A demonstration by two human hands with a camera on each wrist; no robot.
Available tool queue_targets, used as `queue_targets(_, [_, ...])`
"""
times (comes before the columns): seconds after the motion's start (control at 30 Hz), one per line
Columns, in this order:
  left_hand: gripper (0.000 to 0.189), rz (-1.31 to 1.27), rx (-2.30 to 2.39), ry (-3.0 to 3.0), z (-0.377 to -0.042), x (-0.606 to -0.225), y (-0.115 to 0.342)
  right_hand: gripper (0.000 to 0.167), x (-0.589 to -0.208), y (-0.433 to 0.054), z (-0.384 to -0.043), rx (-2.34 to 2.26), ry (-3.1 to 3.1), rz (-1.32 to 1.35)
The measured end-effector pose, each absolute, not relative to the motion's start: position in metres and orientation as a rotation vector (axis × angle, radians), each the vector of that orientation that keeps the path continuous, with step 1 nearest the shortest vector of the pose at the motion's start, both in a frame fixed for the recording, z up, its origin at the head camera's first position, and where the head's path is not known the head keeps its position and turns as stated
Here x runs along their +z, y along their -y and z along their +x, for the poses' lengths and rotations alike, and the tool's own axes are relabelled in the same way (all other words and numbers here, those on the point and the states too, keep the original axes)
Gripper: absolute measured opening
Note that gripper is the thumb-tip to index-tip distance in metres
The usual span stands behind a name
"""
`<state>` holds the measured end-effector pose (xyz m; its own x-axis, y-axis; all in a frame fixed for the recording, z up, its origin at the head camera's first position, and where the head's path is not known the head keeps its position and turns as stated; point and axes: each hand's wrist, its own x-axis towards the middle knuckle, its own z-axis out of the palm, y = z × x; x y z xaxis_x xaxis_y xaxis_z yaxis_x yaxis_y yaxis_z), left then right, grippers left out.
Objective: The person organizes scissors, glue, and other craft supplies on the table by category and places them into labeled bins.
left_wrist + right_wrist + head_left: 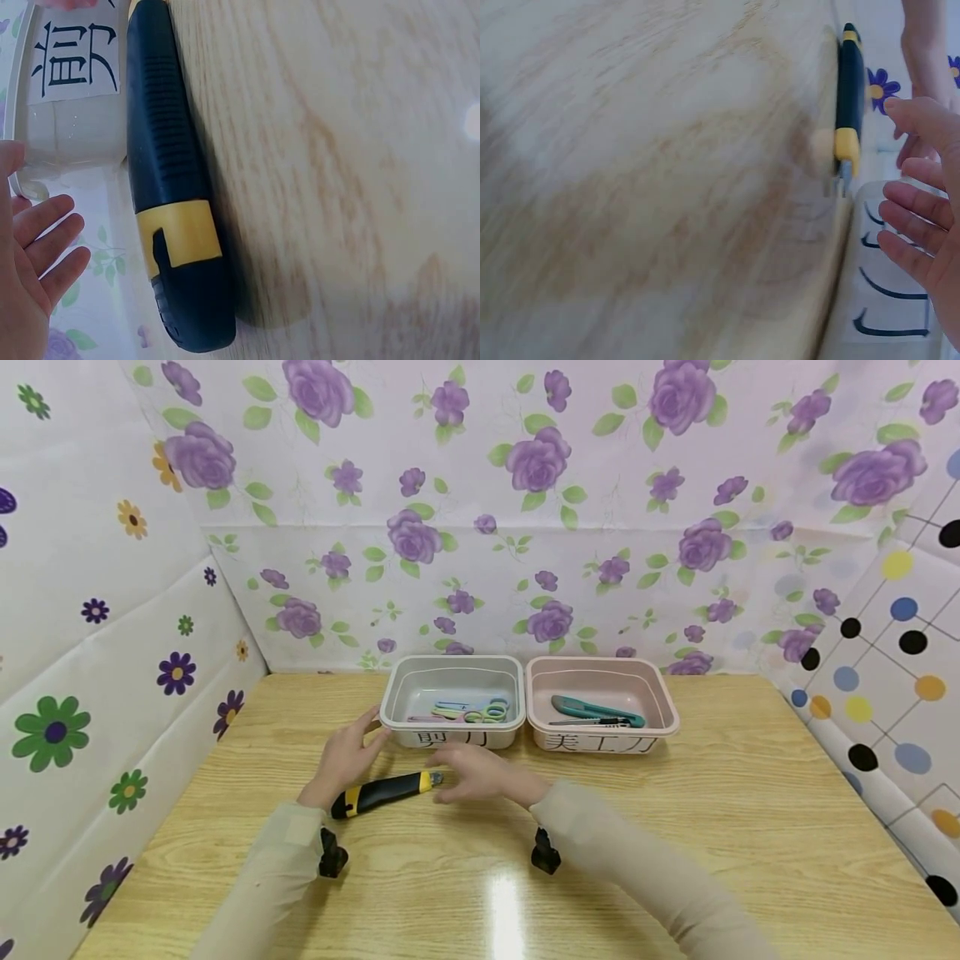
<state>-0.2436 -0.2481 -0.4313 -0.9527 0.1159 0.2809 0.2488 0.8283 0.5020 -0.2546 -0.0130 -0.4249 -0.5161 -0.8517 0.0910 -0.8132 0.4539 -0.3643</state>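
Note:
A black and yellow utility knife (386,792) lies on the wooden table in front of the grey-white bin (456,737). My left hand (347,762) is at that bin's left end, fingers apart, near its rim; whether it touches cannot be told. In the left wrist view the left hand (37,262) has relaxed fingers and nothing in them. My right hand (480,772) hovers before the bin's front, beside the knife's metal tip. The right wrist view shows the right hand (926,202) with loosely bent fingers, apart from the knife (849,97). Several small scissors (487,711) lie inside the bin.
Against the grey-white bin's right side stands a pink bin (600,742), also labelled in front. It holds a teal utility knife (597,710) and a slimmer dark cutter (588,722). Flower-patterned sheeting (480,568) rises behind the table (750,793) and along its sides.

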Motion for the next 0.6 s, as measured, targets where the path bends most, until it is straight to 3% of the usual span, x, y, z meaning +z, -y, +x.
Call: queue_targets(0.6, [0.053,-0.267,-0.809,2.801,-0.245,-0.431,0.248,0.042,-0.45,0.047,-0.262,-0.518,-2.623,-1.514])
